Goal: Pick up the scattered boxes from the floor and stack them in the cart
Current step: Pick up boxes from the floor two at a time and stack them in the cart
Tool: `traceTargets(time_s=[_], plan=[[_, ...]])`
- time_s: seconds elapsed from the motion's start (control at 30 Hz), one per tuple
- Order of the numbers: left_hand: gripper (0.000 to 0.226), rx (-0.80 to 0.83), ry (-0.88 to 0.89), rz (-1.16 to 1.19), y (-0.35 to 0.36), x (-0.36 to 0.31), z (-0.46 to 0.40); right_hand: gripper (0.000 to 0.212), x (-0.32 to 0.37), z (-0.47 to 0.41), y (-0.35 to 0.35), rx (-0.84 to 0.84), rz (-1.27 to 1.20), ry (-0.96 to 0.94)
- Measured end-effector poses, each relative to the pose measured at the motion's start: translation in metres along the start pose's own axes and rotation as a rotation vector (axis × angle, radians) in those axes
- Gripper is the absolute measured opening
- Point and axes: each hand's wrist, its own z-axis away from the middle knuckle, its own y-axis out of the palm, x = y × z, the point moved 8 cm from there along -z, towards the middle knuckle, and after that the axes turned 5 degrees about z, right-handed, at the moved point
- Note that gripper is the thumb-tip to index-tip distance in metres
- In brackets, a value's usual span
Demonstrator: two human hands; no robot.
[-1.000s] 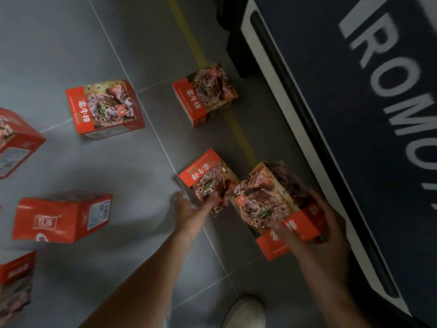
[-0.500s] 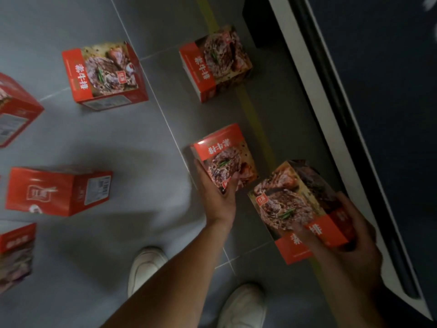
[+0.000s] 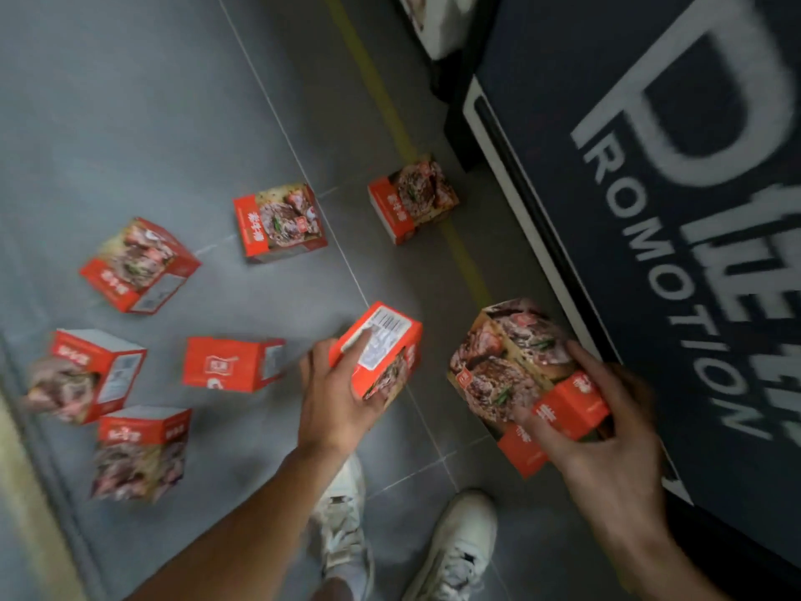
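My left hand (image 3: 336, 394) grips a red box (image 3: 381, 344) lifted off the floor, its barcode side turned up. My right hand (image 3: 607, 431) holds a second red box (image 3: 516, 375) with a meat picture on top, close to the dark cart's side. Several more red boxes lie scattered on the grey tiles: one near the cart (image 3: 411, 203), one further left (image 3: 279, 223), one tilted at the left (image 3: 138, 264), one plain red side up (image 3: 232, 364), and two at the lower left (image 3: 84, 375) (image 3: 141, 451). The cart (image 3: 650, 236) fills the right side.
A yellow floor line (image 3: 381, 101) runs along the cart. A white object (image 3: 442, 23) sits at the top beside the cart. My white shoes (image 3: 455, 544) stand below the hands. A pale strip (image 3: 26, 492) borders the floor at the lower left.
My left hand has closed on the box and raised it from the floor, turning it barcode side up. The view has pulled back and up, showing more boxes and the cart's lettering.
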Motion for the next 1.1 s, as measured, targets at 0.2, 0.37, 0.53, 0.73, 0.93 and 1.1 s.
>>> traceTargets(time_s=[0.2, 0.37, 0.53, 0.73, 0.93, 1.1], plan=[[0.087, 0.004, 0.064, -0.102, -0.146, -0.061, 0.04, 0.089, 0.108, 0.044, -0.053, 0.029, 0.025, -0.196], [0.083, -0.038, 0.093, -0.102, -0.267, -0.141, 0.063, 0.084, 0.208, 0.078, -0.115, 0.081, 0.0, -0.309], [0.083, -0.088, 0.218, -0.048, -0.372, -0.239, 0.095, 0.081, 0.296, 0.113, -0.194, 0.031, 0.032, -0.398], [0.075, -0.131, 0.327, -0.043, -0.465, -0.352, 0.146, 0.08, 0.383, 0.155, -0.284, -0.047, 0.024, -0.559], [0.07, -0.233, 0.465, 0.009, -0.54, -0.454, 0.2, 0.074, 0.448, 0.191, -0.364, -0.119, 0.053, -0.709], [0.069, -0.298, 0.589, 0.001, -0.59, -0.522, 0.23, 0.069, 0.482, 0.217, -0.43, -0.205, 0.042, -0.771]])
